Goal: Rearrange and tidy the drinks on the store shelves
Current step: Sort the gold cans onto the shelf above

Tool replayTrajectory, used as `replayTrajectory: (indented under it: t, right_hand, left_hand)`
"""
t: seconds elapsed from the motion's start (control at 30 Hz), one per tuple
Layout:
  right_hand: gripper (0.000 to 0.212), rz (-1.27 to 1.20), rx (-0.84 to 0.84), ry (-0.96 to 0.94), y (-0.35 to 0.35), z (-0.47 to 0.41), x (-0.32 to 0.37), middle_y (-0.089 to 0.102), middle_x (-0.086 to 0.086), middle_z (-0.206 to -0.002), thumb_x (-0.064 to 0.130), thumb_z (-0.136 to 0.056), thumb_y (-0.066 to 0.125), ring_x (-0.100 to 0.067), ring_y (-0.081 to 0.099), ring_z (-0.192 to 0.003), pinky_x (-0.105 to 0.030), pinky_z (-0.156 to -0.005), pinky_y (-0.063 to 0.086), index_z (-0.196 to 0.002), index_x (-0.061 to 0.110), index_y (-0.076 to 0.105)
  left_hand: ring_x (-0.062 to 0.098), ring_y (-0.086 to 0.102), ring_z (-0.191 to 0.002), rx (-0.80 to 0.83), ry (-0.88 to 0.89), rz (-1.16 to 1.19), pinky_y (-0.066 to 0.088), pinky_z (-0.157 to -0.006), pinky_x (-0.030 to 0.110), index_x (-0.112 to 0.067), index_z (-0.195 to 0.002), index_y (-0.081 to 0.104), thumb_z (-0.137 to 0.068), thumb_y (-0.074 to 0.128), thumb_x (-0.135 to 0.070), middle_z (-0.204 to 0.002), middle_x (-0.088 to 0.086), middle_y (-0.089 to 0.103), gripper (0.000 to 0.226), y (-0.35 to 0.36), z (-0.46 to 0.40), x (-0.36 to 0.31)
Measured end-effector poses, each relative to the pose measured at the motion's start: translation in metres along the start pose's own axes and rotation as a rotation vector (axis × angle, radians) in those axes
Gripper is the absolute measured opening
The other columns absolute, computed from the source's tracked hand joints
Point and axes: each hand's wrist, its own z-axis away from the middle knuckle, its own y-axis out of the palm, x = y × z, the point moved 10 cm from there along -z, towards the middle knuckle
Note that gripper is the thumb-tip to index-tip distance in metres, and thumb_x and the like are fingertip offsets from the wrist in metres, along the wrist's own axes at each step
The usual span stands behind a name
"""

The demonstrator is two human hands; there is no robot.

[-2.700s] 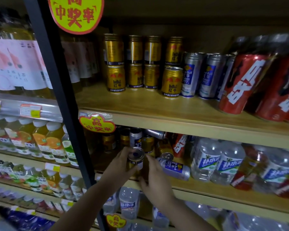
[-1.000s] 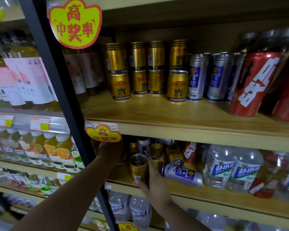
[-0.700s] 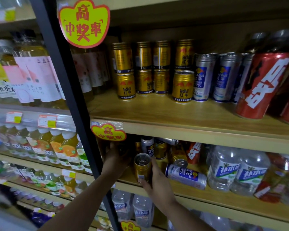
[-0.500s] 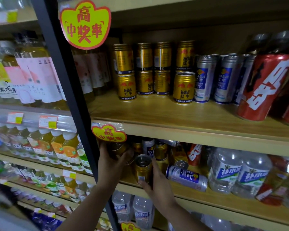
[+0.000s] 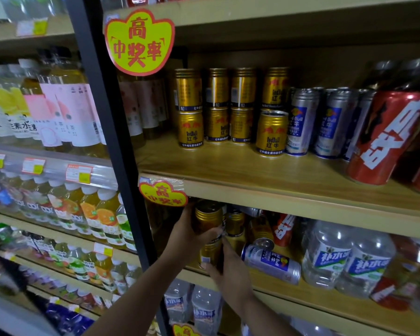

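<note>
- The left hand (image 5: 187, 235) grips a gold can (image 5: 207, 218), holding it directly over a second gold can (image 5: 210, 254) that stands near the front edge of the lower shelf (image 5: 325, 303).
- The right hand (image 5: 230, 270) wraps around that lower can, steadying it; the upper can looks to be resting on it, though the fingers hide the join.
- Done so far, by my reading: on the upper shelf (image 5: 252, 175) the gold cans (image 5: 216, 105) already stand stacked in neat rows, with silver cans (image 5: 303, 122) and red cans (image 5: 388, 139) beside them.
- Left to do: a silver can (image 5: 269, 263) lies on its side just right of the hands, and the cans behind (image 5: 262, 226) sit jumbled, some tilted.
- Water bottles (image 5: 347, 258) stand further right, apart from the muddle.
- Room is tight: the upper shelf's front edge and a yellow tag (image 5: 163, 192) hang just above the held can, and the dark post (image 5: 112, 146) stands close on the left.
- The open strip along the front of the lower shelf gives some space for righting the fallen can.
</note>
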Motion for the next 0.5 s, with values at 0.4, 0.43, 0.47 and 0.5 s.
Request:
replayTrajectory:
  t: [0.4, 0.43, 0.47, 0.5]
  right_hand:
    - [0.06, -0.062, 0.094, 0.028, -0.002, 0.006, 0.013, 0.057, 0.029, -0.126, 0.044, -0.086, 0.075, 0.0, 0.058, -0.117, -0.01, -0.084, 0.045, -0.13, 0.051, 0.034]
    - [0.056, -0.067, 0.091, 0.016, -0.003, 0.012, 0.015, 0.057, 0.031, -0.12, 0.047, -0.084, 0.074, 0.005, 0.057, -0.111, -0.008, -0.079, 0.044, -0.122, 0.056, 0.033]
    - [0.053, -0.079, 0.087, 0.006, -0.004, 0.017, 0.017, 0.057, 0.031, -0.118, 0.05, -0.083, 0.073, 0.008, 0.057, -0.107, -0.008, -0.078, 0.044, -0.118, 0.057, 0.034]
    - [0.052, -0.104, 0.083, -0.001, -0.005, 0.023, 0.018, 0.058, 0.029, -0.118, 0.053, -0.081, 0.072, 0.009, 0.057, -0.107, -0.011, -0.082, 0.047, -0.119, 0.056, 0.036]
  left_hand:
    - [-0.007, 0.063, -0.104, 0.039, -0.025, -0.107, 0.051, -0.085, 0.018, -0.041, -0.123, 0.056, -0.063, 0.09, -0.049, -0.11, -0.023, 0.069, 0.069, 0.001, 0.015, 0.009]
    - [-0.007, 0.063, -0.104, 0.049, -0.02, -0.113, 0.053, -0.086, 0.022, -0.044, -0.121, 0.056, -0.063, 0.089, -0.052, -0.11, -0.024, 0.068, 0.068, 0.002, 0.02, 0.008]
    - [-0.007, 0.063, -0.104, 0.056, -0.018, -0.118, 0.055, -0.087, 0.025, -0.046, -0.12, 0.055, -0.062, 0.088, -0.055, -0.11, -0.026, 0.068, 0.067, 0.003, 0.025, 0.008]
    - [-0.008, 0.063, -0.103, 0.058, -0.018, -0.123, 0.055, -0.087, 0.028, -0.048, -0.119, 0.055, -0.061, 0.088, -0.058, -0.11, -0.027, 0.068, 0.067, 0.003, 0.03, 0.007]
